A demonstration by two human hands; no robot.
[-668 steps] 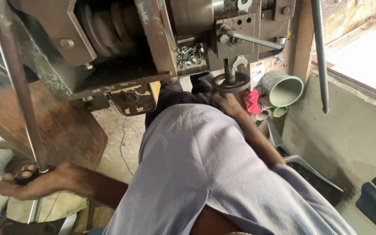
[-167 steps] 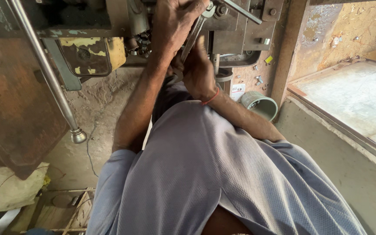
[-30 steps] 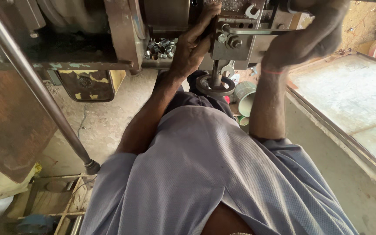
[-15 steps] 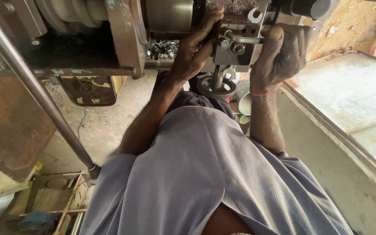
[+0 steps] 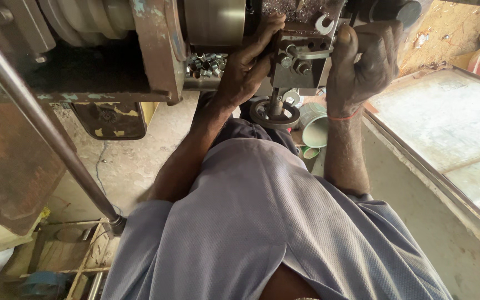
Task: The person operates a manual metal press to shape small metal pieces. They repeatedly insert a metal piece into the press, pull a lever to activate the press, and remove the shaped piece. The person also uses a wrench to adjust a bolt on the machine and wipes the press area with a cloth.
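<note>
At upper centre the left hand point(image 5: 245, 69) curls, fingers bent, against the side of the lathe's tool post point(image 5: 298, 64); just right, the right hand point(image 5: 365, 64) closes loosely around the steel locking lever point(image 5: 313, 54). The lever looks stiff, heavy, probably oily, best gripped near its free end. A handwheel point(image 5: 275, 114) sits below.

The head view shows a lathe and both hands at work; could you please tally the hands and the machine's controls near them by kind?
Hands: 2, left hand and right hand, both up at the tool block
Handwheel: 1, the round handwheel below the block
Long lever bar: 1, the long lever bar at left
Spanner: 1, the spanner on top
Total: 5
</note>
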